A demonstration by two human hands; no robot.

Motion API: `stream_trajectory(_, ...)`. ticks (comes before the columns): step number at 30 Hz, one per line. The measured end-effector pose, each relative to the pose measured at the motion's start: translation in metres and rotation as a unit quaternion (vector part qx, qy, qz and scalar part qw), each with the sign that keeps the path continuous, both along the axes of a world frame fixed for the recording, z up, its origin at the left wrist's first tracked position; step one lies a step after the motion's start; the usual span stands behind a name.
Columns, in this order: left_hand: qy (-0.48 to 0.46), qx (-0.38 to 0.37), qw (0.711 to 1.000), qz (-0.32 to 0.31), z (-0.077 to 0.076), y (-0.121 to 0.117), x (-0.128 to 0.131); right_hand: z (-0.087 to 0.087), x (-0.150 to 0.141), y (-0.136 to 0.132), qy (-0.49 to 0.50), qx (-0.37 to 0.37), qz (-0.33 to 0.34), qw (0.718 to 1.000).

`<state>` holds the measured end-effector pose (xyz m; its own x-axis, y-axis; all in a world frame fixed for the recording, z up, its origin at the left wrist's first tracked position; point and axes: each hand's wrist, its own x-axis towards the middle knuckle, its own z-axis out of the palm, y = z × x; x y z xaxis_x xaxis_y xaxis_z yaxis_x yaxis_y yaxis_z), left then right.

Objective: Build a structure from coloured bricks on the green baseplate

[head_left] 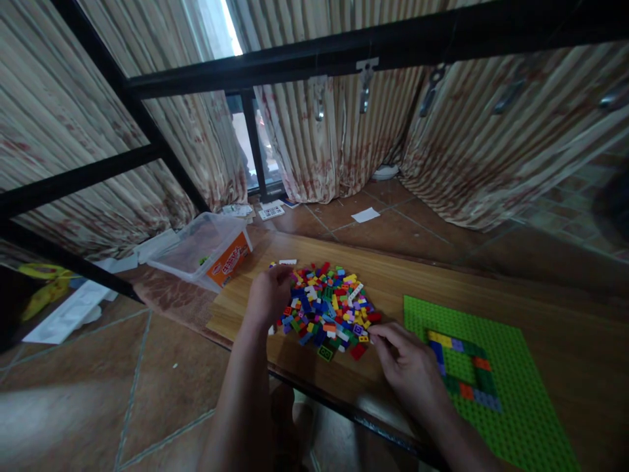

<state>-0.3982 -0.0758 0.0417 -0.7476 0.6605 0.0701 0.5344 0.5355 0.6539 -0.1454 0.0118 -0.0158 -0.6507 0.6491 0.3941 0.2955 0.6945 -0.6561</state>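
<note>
Right, a heap of small coloured bricks (327,305) is spread across the wooden table (386,275). At its left edge the left hand (269,296) is held low, its fingers curled inward; whether anything is gripped cannot be told, since the fingertips are hidden. Over at the right edge, the thumb and fingertips of the right hand (407,360) are pressed close together beside a yellow brick (363,339), though whether a piece is pinched there cannot be made out. Beyond the left hand, a see-through plastic tub (184,246) is seen at the table's left end, marked with an orange label (229,257); inside it, low down near that label, a small green bit (203,261) is glimpsed. And to the right, a green baseplate (523,387) is laid flat, with a rectangular ring of mixed bricks (485,380) mounted on it.
</note>
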Motion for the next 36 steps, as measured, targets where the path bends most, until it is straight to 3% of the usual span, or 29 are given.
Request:
stream_trajectory(3, -0.001, -0.016, 1.0, -0.012, 0.0, 0.0, -0.001, 0.0, 0.002, 0.001, -0.005, -0.003, -0.005, 1.0)
stream_trajectory(8, -0.011, -0.005, 0.995, -0.094, 0.005, -0.007, 0.004, 0.001, 0.006, -0.001, -0.011, -0.006, 0.006, 1.0)
stream_trajectory(10, -0.009, 0.007, 0.996, -0.093, 0.006, -0.01, 0.006, 0.003, 0.005, -0.005, -0.005, -0.009, 0.014, 1.0)
stream_trajectory(13, -0.005, 0.026, 0.999, -0.044, 0.005, -0.011, 0.005, 0.003, 0.0, -0.015, 0.002, -0.002, 0.03, 1.0)
stream_trajectory(18, -0.028, 0.123, 0.989, 0.082, 0.004, -0.01, -0.001, -0.004, -0.009, -0.025, 0.006, 0.037, 0.042, 0.998)
stream_trajectory(24, -0.041, 0.148, 0.982, 0.109, 0.005, -0.01, -0.002, -0.008, -0.021, -0.03, -0.039, 0.135, 0.043, 0.989)
stream_trajectory(29, -0.053, 0.22, 0.963, 0.144, 0.004, -0.015, -0.012, -0.007, -0.033, -0.04, -0.076, 0.172, 0.057, 0.981)
stream_trajectory(32, -0.068, 0.176, 0.969, 0.157, 0.003, -0.021, -0.018, -0.008, -0.037, -0.04, -0.086, 0.171, 0.047, 0.98)
stream_trajectory(36, -0.03, 0.014, 0.994, 0.107, 0.002, -0.029, -0.02, -0.012, -0.037, -0.033, -0.09, 0.172, 0.019, 0.981)
